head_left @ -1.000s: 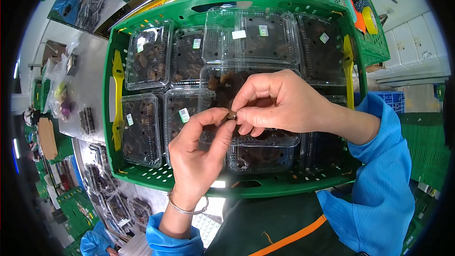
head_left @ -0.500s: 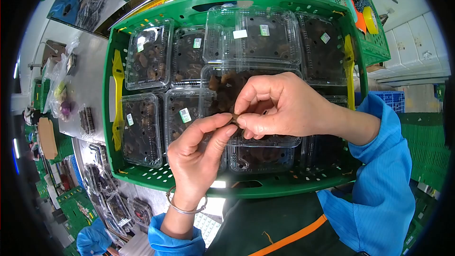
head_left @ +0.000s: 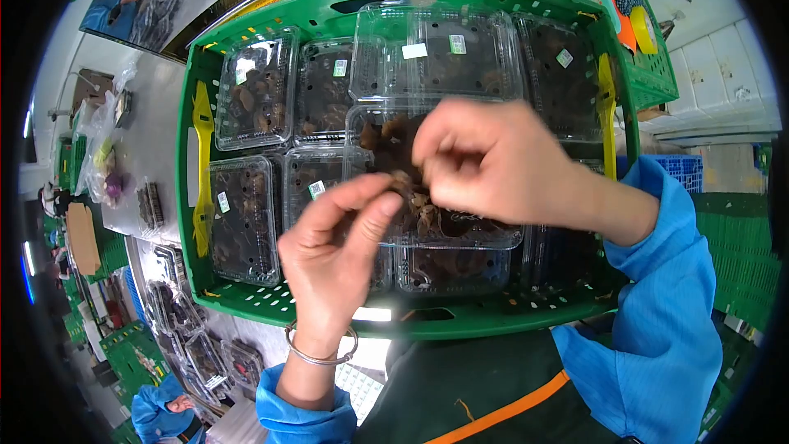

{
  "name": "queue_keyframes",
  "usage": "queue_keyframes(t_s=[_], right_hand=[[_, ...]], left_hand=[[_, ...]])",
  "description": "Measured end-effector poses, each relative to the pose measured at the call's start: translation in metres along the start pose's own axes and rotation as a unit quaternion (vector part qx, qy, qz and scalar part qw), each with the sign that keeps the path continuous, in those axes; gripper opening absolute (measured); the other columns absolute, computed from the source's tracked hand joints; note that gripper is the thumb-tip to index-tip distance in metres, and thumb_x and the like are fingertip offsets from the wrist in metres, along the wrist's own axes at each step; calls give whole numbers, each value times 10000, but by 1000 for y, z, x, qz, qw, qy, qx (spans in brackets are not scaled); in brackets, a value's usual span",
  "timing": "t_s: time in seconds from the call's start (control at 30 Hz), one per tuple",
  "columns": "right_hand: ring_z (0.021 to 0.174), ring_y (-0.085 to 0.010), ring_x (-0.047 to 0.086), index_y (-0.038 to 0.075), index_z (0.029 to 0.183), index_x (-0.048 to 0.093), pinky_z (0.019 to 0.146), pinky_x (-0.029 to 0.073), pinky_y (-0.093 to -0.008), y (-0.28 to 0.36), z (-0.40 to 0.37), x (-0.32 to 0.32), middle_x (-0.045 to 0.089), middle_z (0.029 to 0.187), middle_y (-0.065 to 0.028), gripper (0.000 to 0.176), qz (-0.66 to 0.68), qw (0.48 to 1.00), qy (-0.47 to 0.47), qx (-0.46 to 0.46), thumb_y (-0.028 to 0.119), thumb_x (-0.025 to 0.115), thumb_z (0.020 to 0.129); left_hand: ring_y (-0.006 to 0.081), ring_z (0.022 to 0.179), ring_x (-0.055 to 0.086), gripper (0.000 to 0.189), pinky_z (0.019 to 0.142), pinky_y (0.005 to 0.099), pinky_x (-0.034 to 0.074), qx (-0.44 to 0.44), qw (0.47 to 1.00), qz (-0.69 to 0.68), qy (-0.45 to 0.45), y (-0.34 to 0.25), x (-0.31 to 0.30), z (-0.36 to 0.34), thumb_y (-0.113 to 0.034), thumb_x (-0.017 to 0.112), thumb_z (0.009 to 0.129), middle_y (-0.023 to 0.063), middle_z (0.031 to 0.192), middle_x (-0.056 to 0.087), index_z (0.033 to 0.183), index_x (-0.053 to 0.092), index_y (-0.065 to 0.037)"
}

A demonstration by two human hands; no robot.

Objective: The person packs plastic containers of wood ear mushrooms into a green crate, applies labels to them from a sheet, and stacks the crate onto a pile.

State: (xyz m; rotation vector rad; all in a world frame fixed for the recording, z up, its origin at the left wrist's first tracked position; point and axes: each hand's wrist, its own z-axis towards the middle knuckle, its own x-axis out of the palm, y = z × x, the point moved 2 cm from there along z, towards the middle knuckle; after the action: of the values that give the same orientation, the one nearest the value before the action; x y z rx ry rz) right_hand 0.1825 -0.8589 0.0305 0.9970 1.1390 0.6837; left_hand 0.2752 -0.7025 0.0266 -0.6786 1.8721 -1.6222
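My left hand (head_left: 333,251) pinches a small brown mushroom piece (head_left: 400,180) between thumb and forefinger. Close beside it, my right hand (head_left: 493,166) is closed in a pinch and blurred; what its fingertips hold, if anything, cannot be made out. Both hands are over an open clear plastic box (head_left: 481,238) of dark brown pieces that look like wood ear mushrooms. Its lid (head_left: 382,57) is folded back away from me over the boxes behind. The right hand hides part of the contents.
A green crate (head_left: 493,325) holds several closed, labelled boxes (head_left: 251,103) around the open one. Yellow handles (head_left: 202,168) sit at its sides. More packed boxes (head_left: 205,362) lie at lower left, near another person in a blue sleeve (head_left: 156,411). A green basket (head_left: 649,82) stands at upper right.
My right hand has drawn slightly up and away from the left fingertips, and blurs. My left hand has shifted a little up and left. Pale brown pieces now show below the fingers.
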Motion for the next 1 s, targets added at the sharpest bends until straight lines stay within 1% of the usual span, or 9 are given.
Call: queue_keyframes(t_s=[0.13, 0.27, 0.37, 0.47, 0.6, 0.67, 0.8, 0.9, 1.0], right_hand=[[500, -59, 515, 9, 809, 575, 453, 408, -210, 8, 6, -32, 570, 649, -9, 109, 161, 972, -87, 149, 96, 582, 743], [475, -50, 487, 1, 809, 577, 436, 384, -192, 0, 9, -40, 560, 666, -3, 130, 139, 980, -100, 99, 126, 557, 783], [450, -34, 456, 10, 792, 571, 410, 354, -209, -1, 8, -60, 499, 570, 0, 223, -11, 976, -194, 94, 228, 550, 840], [531, -251, 545, 25, 883, 555, 516, 433, -310, -39, 17, -81, 569, 620, -121, 233, -249, 938, -241, 14, 254, 514, 871], [724, -366, 565, 12, 1086, 467, 634, 456, -344, -62, 11, -84, 589, 767, -205, 373, -442, 852, -270, -77, 311, 504, 865], [858, -370, 567, -32, 1216, 334, 725, 448, -372, -59, 11, -73, 573, 875, -225, 581, -312, 919, -146, 191, 384, 499, 846], [925, -197, 546, 0, 1251, 360, 816, 397, -292, -64, 28, -58, 593, 1026, -129, 582, 219, 914, -301, 163, 412, 486, 860], [912, -160, 528, 22, 1248, 374, 815, 393, -284, -35, 11, -76, 573, 994, -85, 547, 208, 943, -216, 143, 357, 530, 844], [773, -131, 524, 57, 1250, 388, 689, 443, -265, -10, -39, -64, 528, 878, -55, 629, -146, 979, -53, 130, 242, 692, 732]], left_hand=[[110, 807, 581, 236, 739, 237, 468, 24, 985, 170, -31, -5, -10, 9, -46, 683, 746, 68, 921, 634, 974, 629, -19], [172, 848, 556, 283, 724, 269, 453, 175, 928, 328, 24, -10, 0, 9, -18, 658, 740, 85, 1034, 562, 1017, 610, -50], [222, 861, 557, 248, 752, 298, 446, 238, 883, 395, 90, -6, -1, 6, -9, 626, 764, 95, 942, 599, 1008, 614, -50], [249, 825, 538, 214, 743, 320, 413, 225, 893, 391, 7, -8, -3, 12, -10, 626, 737, 86, 910, 594, 947, 631, -52], [234, 932, 508, 197, 837, 332, 374, 272, 820, 489, 119, -8, 1, 7, -31, 644, 739, 68, 943, 602, 935, 641, -46], [228, 959, 481, 220, 860, 335, 340, 261, 832, 475, 115, -8, -2, 5, -50, 668, 714, 41, 958, 601, 932, 648, -70], [183, 853, 515, 194, 789, 311, 372, 304, 855, 401, 127, -6, -13, 8, -91, 662, 749, 38, 923, 609, 940, 640, -66], [109, 740, 537, 272, 607, 244, 476, 75, 980, 149, -105, -1, -37, 10, -220, 493, 910, 86, 895, 597, 1085, 544, -18], [145, 695, 594, 560, 532, 247, 507, -194, 979, 56, 30, 0, -47, -4, -416, 505, 874, 128, 856, 583, 1179, 427, 47]])
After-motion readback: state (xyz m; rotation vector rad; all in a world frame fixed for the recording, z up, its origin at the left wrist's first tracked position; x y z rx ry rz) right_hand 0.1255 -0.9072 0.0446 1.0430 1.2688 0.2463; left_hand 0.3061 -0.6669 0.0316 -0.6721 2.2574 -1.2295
